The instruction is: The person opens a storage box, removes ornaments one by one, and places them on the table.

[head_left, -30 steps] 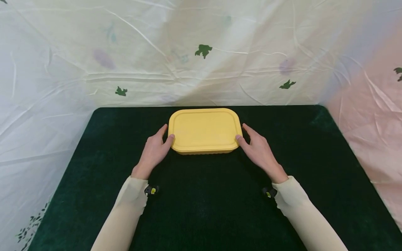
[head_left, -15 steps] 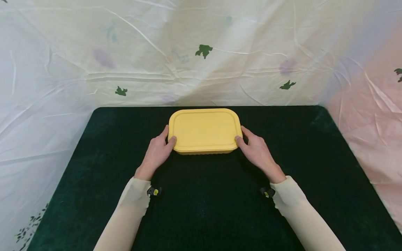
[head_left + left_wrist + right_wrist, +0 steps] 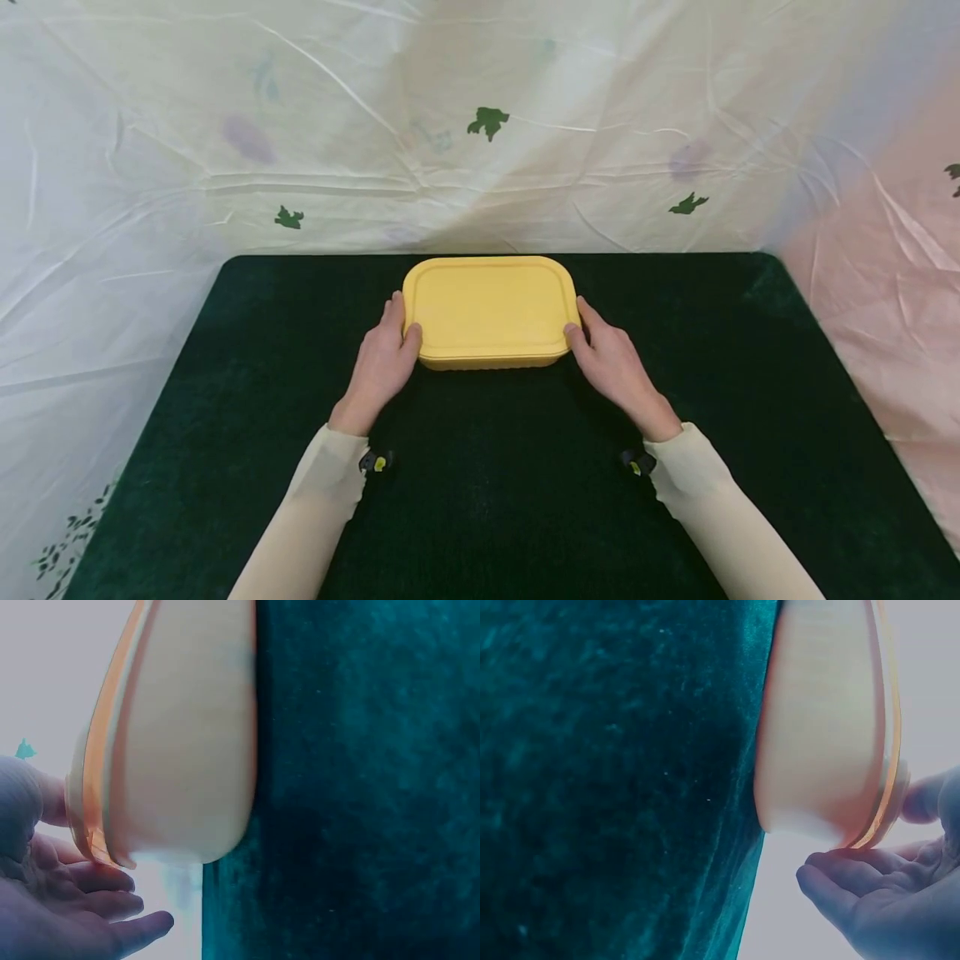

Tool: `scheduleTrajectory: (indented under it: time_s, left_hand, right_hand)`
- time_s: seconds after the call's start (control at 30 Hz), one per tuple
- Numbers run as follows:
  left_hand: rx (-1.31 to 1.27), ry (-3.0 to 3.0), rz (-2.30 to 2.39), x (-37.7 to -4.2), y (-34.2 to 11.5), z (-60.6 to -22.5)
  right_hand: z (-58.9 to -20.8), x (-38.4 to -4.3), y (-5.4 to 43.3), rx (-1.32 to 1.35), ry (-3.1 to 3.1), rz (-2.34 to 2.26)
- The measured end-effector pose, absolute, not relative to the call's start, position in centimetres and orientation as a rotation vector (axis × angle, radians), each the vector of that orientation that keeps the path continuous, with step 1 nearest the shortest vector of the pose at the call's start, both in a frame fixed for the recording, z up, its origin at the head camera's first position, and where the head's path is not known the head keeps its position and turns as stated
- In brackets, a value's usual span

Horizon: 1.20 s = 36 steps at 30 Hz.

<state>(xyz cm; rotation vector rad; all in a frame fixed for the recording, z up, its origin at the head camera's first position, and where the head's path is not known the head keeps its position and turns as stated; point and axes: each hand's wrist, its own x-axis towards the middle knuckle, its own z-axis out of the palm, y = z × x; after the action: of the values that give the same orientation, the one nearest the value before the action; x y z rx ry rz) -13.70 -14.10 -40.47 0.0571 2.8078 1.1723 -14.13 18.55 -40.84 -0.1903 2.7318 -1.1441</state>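
Note:
A yellow lidded food container (image 3: 491, 308) with rounded corners stands near the far edge of the dark green table. Its yellow lid (image 3: 480, 287) sits on top; in the left wrist view the lid's rim (image 3: 97, 780) shows as an orange band. At the left end my left hand (image 3: 382, 358) pinches the lid's rim, thumb on the top and fingers below the edge. My right hand (image 3: 617, 367) holds the opposite end likewise, its thumb near the front right corner. In the right wrist view the fingertips (image 3: 817, 874) lie under the rim, beside the container's side wall.
The dark green cloth (image 3: 480, 500) covers the table. Behind it hangs a pale curtain (image 3: 360, 125) with green leaf shapes; a pinkish one (image 3: 885, 292) lines the right side. Small black wrist devices (image 3: 377, 462) sit at both cuffs.
My left hand has moved right and closed in on the container's left end, thumb now over the lid's edge. The right hand shifted slightly inward. The container's far edge appears a touch higher.

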Motion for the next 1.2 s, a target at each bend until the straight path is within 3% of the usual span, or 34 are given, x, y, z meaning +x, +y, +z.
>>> scheduleTrajectory:
  time_s: [0.57,1.2]
  left_hand:
    - [0.064,2.838,1.349,-13.2,-14.0,-39.3]
    - [0.024,2.681,1.89,-12.7,-14.0,-37.9]
  right_hand:
    - [-39.4,-13.2,18.8,-0.19,2.809,-1.208]
    - [-38.2,-12.5,20.7,-0.063,2.742,-1.688]
